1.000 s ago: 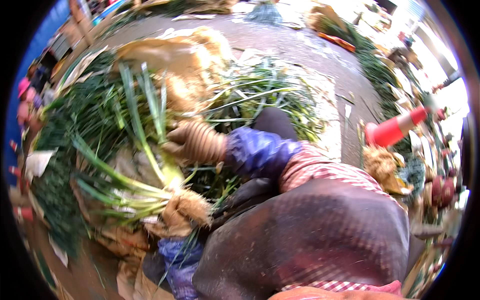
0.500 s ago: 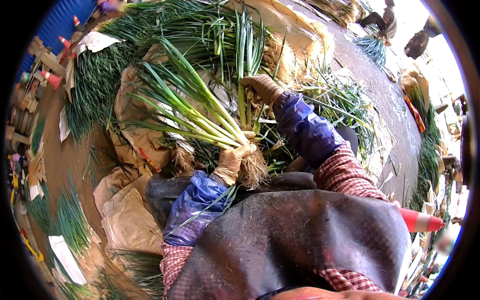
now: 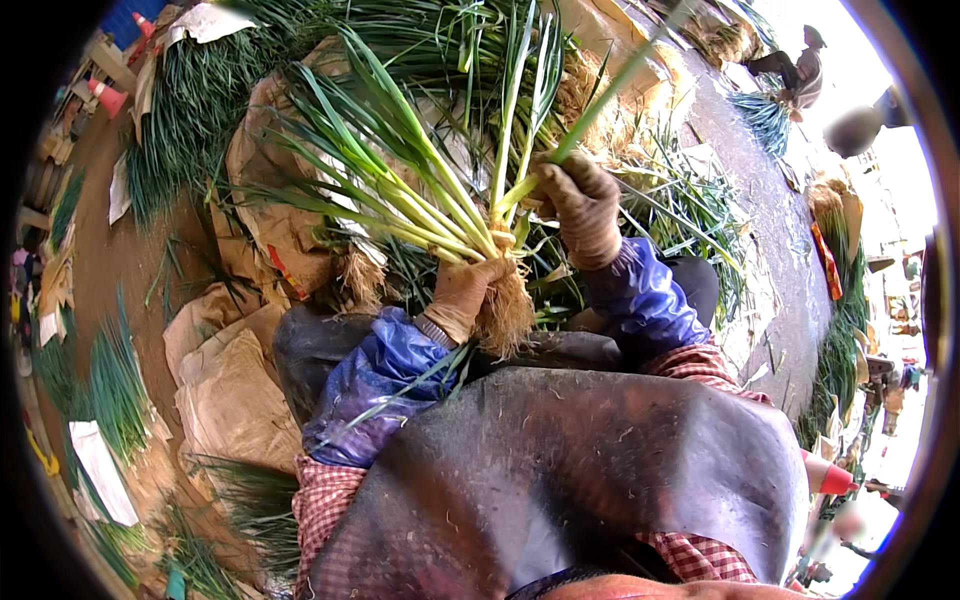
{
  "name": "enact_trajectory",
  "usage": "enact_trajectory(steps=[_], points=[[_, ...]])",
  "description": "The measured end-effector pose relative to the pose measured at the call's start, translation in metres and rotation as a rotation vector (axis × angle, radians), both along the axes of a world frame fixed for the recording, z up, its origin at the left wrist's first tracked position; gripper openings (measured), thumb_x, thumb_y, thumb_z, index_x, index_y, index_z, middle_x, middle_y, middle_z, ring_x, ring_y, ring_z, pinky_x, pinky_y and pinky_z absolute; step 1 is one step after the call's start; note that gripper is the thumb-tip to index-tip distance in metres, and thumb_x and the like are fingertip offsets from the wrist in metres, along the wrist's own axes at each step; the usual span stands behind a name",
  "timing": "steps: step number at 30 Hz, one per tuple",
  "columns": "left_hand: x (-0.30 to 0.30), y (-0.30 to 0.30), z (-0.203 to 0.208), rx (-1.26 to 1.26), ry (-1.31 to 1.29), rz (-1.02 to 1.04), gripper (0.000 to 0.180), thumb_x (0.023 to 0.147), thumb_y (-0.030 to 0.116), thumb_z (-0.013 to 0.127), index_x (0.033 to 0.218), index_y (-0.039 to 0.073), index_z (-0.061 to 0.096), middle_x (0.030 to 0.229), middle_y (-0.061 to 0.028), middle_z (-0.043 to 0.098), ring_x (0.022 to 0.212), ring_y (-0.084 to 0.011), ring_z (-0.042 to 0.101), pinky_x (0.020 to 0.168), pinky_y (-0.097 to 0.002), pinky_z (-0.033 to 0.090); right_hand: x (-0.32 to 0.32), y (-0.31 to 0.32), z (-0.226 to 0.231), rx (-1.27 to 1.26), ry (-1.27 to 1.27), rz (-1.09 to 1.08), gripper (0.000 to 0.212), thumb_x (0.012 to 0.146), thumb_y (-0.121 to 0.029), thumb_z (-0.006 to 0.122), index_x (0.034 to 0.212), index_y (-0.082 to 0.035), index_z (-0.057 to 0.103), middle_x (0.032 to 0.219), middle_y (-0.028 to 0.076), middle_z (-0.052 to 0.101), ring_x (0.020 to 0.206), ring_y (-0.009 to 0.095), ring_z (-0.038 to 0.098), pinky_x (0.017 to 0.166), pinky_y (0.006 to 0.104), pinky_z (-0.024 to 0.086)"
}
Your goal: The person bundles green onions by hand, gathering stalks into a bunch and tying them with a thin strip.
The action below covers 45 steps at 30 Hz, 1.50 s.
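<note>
My gloved left hand (image 3: 462, 297) grips a bunch of leek-like stalks (image 3: 425, 215) low down, just above their pale stringy roots (image 3: 505, 312). The green leaves fan out up and to the left. My gloved right hand (image 3: 583, 210) is closed on a long green leaf (image 3: 625, 85) that bends away from the bunch's right side and points to the upper right. Its lower part still runs toward the stalks near my left hand. A dark apron (image 3: 560, 450) covers my lap below both hands.
Large heaps of green stalks (image 3: 200, 130) lie at the far left and ahead. Brown sacking (image 3: 245, 395) spreads on the ground at the left. Trimmed leaves (image 3: 680, 200) are piled beyond my right hand. Another person (image 3: 803, 75) sits at the far right. Traffic cones (image 3: 107, 97) stand at the edges.
My right hand has moved right and slightly down, pulling a leaf outward from the bunch to the upper right. My left hand keeps its hold; the whole view has shifted slightly.
</note>
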<state>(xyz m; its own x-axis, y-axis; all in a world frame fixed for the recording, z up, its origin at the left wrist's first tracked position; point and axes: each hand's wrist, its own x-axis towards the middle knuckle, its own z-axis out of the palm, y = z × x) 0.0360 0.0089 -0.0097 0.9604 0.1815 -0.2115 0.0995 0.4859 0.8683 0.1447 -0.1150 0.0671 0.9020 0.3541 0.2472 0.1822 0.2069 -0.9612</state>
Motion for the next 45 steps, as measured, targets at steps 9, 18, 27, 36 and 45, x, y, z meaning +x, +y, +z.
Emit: enact_trajectory(steps=[9, 18, 27, 36, 45], points=[[0.007, 0.0, -0.015, -0.163, 0.107, 0.174, 0.021, 0.077, -0.005, 0.064, 0.098, -0.001, 0.066, 0.087, -0.0049, 0.065, 0.072, -0.0133, 0.061, 0.062, -0.0257, 0.051, -0.017, -0.026, 0.037, 0.328, -0.487, -0.139, 0.022, 0.095, -0.018, 0.058, 0.109, -0.003, 0.065, 0.084, 0.014, 0.068, 0.064, 0.017, 0.065, 0.048, 0.0266, 0.051], [0.005, 0.005, -0.015, -0.064, 0.069, 0.124, 0.025, 0.081, 0.004, 0.062, 0.105, 0.0, 0.065, 0.089, -0.0065, 0.065, 0.074, -0.0132, 0.061, 0.068, -0.0241, 0.051, 0.012, -0.026, -0.032, -0.381, 0.469, 0.44, 0.061, 0.083, -0.035, 0.072, 0.128, 0.001, 0.052, 0.111, 0.012, 0.064, 0.078, 0.019, 0.066, 0.067, 0.0318, 0.057], [0.004, 0.012, -0.028, -0.334, 0.098, 0.194, 0.022, 0.079, 0.0, 0.059, 0.101, -0.001, 0.063, 0.088, -0.0088, 0.063, 0.078, -0.0194, 0.063, 0.073, -0.0303, 0.055, -0.001, -0.034, -0.02, -0.562, 0.093, 0.964, 0.019, 0.089, -0.019, 0.068, 0.099, -0.004, 0.069, 0.081, 0.002, 0.068, 0.075, 0.011, 0.062, 0.067, 0.0268, 0.051], [0.0, 0.014, -0.027, -0.9, -0.042, -0.173, 0.032, 0.077, 0.004, 0.054, 0.109, 0.001, 0.058, 0.102, -0.0175, 0.06, 0.092, -0.0305, 0.061, 0.085, -0.0449, 0.054, 0.042, -0.011, -0.08, -0.114, 0.636, 0.574, 0.041, 0.091, -0.036, 0.063, 0.112, -0.001, 0.063, 0.095, 0.009, 0.07, 0.082, 0.017, 0.067, 0.076, 0.0301, 0.054], [-0.003, 0.001, -0.012, -0.644, 0.219, 0.001, 0.027, 0.078, 0.008, 0.053, 0.1, -0.005, 0.061, 0.087, -0.0148, 0.064, 0.078, -0.028, 0.065, 0.074, -0.0414, 0.057, 0.03, 0.019, -0.075, -0.293, 0.063, 0.403, 0.03, 0.092, -0.027, 0.064, 0.102, 0.001, 0.068, 0.084, 0.005, 0.069, 0.07, 0.013, 0.062, 0.066, 0.0293, 0.052]])
